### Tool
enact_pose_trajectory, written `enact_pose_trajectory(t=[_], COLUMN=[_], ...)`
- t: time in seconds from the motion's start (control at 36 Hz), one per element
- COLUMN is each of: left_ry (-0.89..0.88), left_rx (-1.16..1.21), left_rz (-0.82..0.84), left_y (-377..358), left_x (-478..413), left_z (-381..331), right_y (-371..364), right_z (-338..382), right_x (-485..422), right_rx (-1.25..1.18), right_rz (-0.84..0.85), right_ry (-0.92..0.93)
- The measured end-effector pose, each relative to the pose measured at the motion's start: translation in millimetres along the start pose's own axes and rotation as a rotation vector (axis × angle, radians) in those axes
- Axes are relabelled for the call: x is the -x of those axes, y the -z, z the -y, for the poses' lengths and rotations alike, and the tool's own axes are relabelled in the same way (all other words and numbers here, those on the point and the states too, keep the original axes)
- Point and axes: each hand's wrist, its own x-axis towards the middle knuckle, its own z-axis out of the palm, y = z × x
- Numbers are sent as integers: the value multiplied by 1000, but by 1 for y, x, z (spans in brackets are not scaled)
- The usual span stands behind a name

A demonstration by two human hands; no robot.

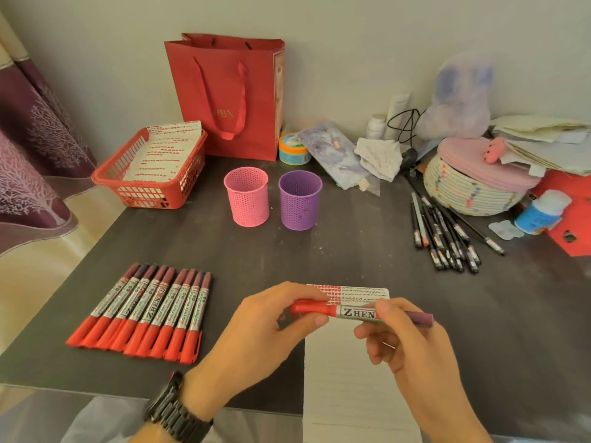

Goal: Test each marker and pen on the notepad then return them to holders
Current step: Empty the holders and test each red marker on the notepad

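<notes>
**Both hands hold one marker above the notepad**

The left hand (271,324) grips the marker (355,313) by its red cap, apparently on, and the right hand (406,343) pinches the barrel, partly hiding the notepad (345,378). More markers (150,310) lie to the left. A pink holder (247,196) and a purple holder (300,201) stand behind, with black pens (444,235) to the right.

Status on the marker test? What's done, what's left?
Done: red and dark test marks fill the top edge of the notepad. In hand: the left hand grips the red cap of one marker and the right hand its barrel, cap on. Left: the row of markers and the pens lie on the table; nothing shows above the pink holder or purple holder.
</notes>
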Motion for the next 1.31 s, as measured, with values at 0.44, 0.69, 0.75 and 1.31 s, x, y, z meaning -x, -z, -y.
enact_pose_trajectory(t=[0.44, 0.69, 0.75, 1.31], left_ry=[-54, -81, -100, 367], left_rx=[-52, -38, 53, 1556], left_rz=[169, 189, 165, -296], left_y=[7, 8, 10, -28], left_x=[17, 21, 20, -11], left_z=[9, 9, 6, -45], right_y=[19, 15, 12, -43], right_z=[-4, -25, -28, -54], right_x=[23, 39, 41, 68], right_rx=[688, 533, 338, -177], right_rz=[231, 140, 112, -172], right_ry=[110, 97, 22, -83])
